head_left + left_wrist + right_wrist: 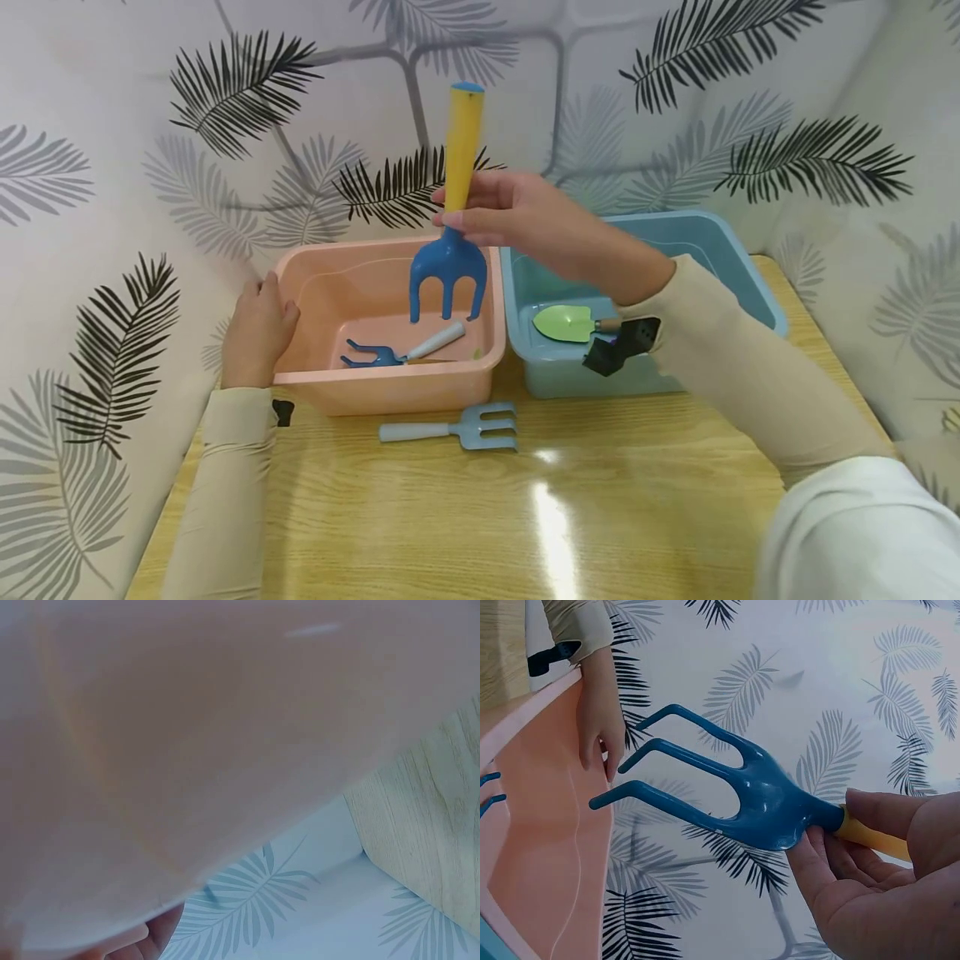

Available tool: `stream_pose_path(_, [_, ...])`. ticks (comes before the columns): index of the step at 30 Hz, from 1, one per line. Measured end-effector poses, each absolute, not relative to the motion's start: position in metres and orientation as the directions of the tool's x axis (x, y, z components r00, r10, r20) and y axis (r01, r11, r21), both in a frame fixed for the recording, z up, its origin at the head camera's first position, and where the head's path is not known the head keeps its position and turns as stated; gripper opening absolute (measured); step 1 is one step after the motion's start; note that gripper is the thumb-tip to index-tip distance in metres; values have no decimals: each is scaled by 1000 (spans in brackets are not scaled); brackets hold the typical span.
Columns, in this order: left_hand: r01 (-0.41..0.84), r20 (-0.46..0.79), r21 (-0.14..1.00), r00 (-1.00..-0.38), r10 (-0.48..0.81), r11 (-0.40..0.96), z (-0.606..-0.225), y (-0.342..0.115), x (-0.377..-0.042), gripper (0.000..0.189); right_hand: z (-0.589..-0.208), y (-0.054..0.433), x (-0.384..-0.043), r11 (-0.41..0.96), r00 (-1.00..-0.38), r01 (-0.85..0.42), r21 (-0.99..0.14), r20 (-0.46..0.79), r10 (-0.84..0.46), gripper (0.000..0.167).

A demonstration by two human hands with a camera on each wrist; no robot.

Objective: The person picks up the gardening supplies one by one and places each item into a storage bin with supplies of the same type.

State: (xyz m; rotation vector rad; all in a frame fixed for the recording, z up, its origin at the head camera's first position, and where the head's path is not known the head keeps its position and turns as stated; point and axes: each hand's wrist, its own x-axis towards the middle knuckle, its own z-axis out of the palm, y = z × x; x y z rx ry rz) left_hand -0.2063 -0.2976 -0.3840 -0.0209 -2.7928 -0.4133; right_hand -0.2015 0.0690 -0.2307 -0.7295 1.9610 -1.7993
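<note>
My right hand pinches a blue garden hand fork near the base of its yellow handle, above the pink basin. The fork stands upright, tines down. In the right wrist view, thumb and fingers of the right hand close round the fork's neck. My left hand holds the left rim of the pink basin, and its fingers lie over the edge. Inside that basin lies another blue fork with a white handle. The basin's wall fills most of the left wrist view.
A light blue basin stands right beside the pink one, holding a green trowel partly behind the right wrist. A grey-blue fork lies on the wooden table in front. Leaf-patterned cloth rises behind.
</note>
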Motion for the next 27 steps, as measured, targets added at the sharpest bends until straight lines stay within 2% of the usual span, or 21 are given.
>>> stream_pose_path(4, [59,313,287,-949,-36,956,-383,-299,-206,48,-230,54,-215,87,-798,-122,-989,46,-600,35])
stream_pose_path(9, [59,317,286,-948,-36,956,-383,-301,-206,49,-235,32,-233,124,-831,-57,-991,-21,-557,39])
stream_pose_path(17, [53,306,288,-951,-40,956,-384,-302,-207,47,-259,0,-259,118,-835,49,-992,-105,-540,41])
stream_pose_path(23, [23,261,295,-964,-58,955,-385,-300,-209,53,-282,-21,-275,217,-853,47,-975,-152,-499,43])
stream_pose_path(27, [16,274,288,-959,-67,957,-385,-302,-209,54,-298,-36,-285,280,-865,51,-959,-183,-468,41])
